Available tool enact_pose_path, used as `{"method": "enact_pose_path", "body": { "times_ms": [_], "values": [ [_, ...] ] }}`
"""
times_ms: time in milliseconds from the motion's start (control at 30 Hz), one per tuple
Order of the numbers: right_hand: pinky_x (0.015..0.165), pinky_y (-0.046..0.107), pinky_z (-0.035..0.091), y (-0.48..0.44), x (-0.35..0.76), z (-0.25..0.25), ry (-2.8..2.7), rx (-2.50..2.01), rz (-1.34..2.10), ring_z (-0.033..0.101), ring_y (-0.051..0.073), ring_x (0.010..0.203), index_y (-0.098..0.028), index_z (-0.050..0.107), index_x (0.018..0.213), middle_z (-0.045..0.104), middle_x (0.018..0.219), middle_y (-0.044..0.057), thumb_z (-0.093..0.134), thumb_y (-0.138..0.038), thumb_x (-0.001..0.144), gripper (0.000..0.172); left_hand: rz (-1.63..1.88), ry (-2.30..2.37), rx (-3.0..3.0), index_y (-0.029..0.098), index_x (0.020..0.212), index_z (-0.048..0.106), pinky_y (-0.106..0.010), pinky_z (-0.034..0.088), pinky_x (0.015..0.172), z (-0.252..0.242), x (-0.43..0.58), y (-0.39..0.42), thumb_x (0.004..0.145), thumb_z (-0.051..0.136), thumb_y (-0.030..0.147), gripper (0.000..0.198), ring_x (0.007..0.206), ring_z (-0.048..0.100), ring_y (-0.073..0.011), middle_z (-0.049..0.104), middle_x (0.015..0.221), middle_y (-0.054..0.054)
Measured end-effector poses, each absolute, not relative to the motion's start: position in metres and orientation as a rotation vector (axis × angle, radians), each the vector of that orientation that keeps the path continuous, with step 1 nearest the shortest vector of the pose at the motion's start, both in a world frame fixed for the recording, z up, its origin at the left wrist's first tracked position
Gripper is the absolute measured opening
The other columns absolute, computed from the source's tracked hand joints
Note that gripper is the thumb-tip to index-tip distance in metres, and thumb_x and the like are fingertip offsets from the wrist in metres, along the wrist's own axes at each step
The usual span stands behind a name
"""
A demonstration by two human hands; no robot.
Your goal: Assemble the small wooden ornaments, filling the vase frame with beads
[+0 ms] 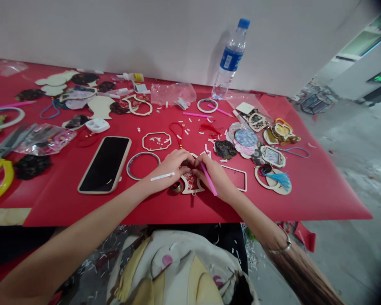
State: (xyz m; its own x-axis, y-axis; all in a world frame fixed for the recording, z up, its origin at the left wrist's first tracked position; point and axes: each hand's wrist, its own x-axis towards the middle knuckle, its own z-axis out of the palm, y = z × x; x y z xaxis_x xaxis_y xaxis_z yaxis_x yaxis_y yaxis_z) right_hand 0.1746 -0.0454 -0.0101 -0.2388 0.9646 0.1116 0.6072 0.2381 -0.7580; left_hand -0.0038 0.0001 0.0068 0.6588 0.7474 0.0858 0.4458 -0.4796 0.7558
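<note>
Both hands meet over a small pale wooden frame [193, 191] with a curved outline, lying near the table's front edge. A pink pencil [209, 181] slants out of my right hand [218, 176], whose fingers are closed. My left hand [174, 164] has its fingers bent and pressed together at the frame's upper part; what they pinch is hidden. A white paper strip [162, 176] lies across the left wrist. Beside the left fingers sits a small brass-coloured bell-like piece [177, 187]. A round ring frame [142, 166] and an octagonal-looking frame [156, 141] lie to the left.
A phone [104, 165] lies left of the hands, with yellow-handled scissors [0, 169] farther left. A water bottle [231, 59] stands by the wall. At right are a rectangular frame [245, 182], a blue tassel [282, 181] and decorated discs [246, 137]. Paper scraps are scattered around.
</note>
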Motion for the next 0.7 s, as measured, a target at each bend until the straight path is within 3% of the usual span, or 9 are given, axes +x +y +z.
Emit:
{"method": "enact_pose_path", "body": {
  "times_ms": [300,433,700],
  "values": [
    [0.063,0.025,0.035,-0.046,0.168,-0.002,-1.962,-1.597,0.758,0.053,0.016,0.064,-0.023,0.046,0.089,0.059,0.073,-0.001,0.052,-0.022,0.085,0.007,0.573,0.947,2.124,0.02,0.091,0.059,-0.04,0.042,0.091,0.0,-0.003,-0.001,0.083,0.052,0.014,0.012,0.099,0.052,-0.0215,0.059,0.098,-0.004],
    [0.067,0.025,0.038,-0.044,0.174,0.0,-1.939,-1.429,0.859,0.054,0.015,0.071,-0.023,0.045,0.09,0.058,0.081,-0.001,0.051,-0.029,0.088,0.009,0.645,0.937,2.079,0.019,0.094,0.059,-0.039,0.044,0.092,0.0,-0.003,-0.002,0.081,0.054,0.012,0.016,0.099,0.054,-0.0199,0.058,0.099,-0.005],
    [0.066,0.023,0.037,-0.045,0.181,0.006,-1.624,-1.387,0.852,0.047,0.011,0.067,-0.021,0.046,0.087,0.048,0.073,-0.004,0.041,-0.041,0.095,0.022,0.822,0.957,1.941,0.018,0.097,0.059,-0.035,0.048,0.09,0.0,-0.005,0.001,0.083,0.052,0.013,0.017,0.095,0.059,-0.0164,0.056,0.102,-0.005]
  ]
}}
